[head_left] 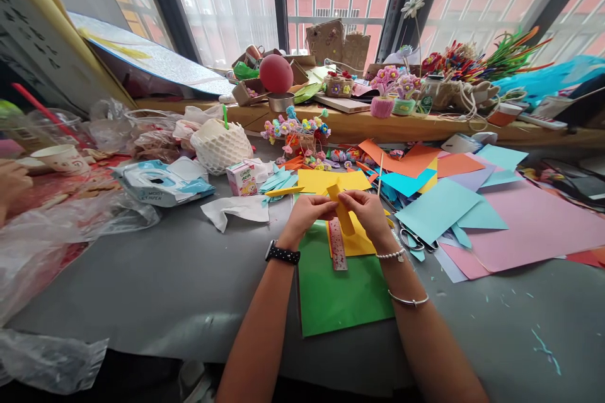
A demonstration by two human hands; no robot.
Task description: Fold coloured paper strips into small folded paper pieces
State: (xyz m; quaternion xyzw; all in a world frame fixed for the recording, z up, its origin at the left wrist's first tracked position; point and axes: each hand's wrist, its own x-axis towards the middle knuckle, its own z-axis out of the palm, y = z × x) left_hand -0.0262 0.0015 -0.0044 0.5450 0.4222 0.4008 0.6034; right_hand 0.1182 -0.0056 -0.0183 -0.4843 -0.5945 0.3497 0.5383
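Observation:
Between both hands I hold a narrow strip of yellow paper [346, 221], raised above the work surface. My left hand [312, 211] pinches its left edge, and my right hand [363, 206] pinches it from the right side. Below them a pink patterned ruler [337, 245] lies partly over a yellow sheet [363, 244], which rests on a green board [345, 302]. Another yellow sheet [309, 180] lies just beyond my hands. Scissors [412, 240] lie to the right, partly under light blue paper [439, 211].
Coloured sheets, including a large pink one [534, 227], spread to the right. A wipes pack [161, 182], a small carton [242, 177] and a tissue [239, 209] are on the left. A wooden ledge [350, 126] holds craft flowers. At far left is another person's hand [13, 186].

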